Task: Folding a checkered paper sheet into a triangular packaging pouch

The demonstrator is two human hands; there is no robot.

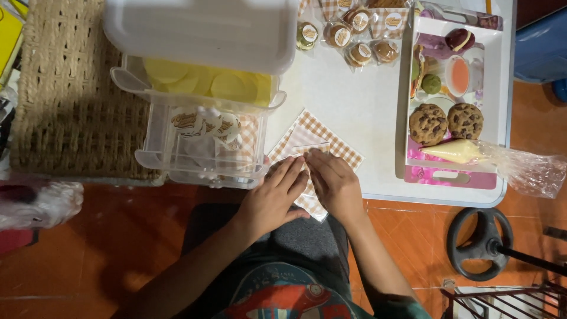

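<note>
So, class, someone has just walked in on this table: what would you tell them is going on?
A person seated at a white table presses both hands on a small stack of orange-and-white checked paper bags. The left hand and right hand lie side by side, fingertips on the top bag. A clear plastic drawer box stands to the left. On the right, a white tray holds two chocolate-chip cookies and a filled piping bag.

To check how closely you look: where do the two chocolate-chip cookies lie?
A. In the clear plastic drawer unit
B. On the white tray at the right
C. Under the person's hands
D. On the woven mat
B: the two chocolate-chip cookies lie side by side on the white tray, just above the filled piping bag.
</note>
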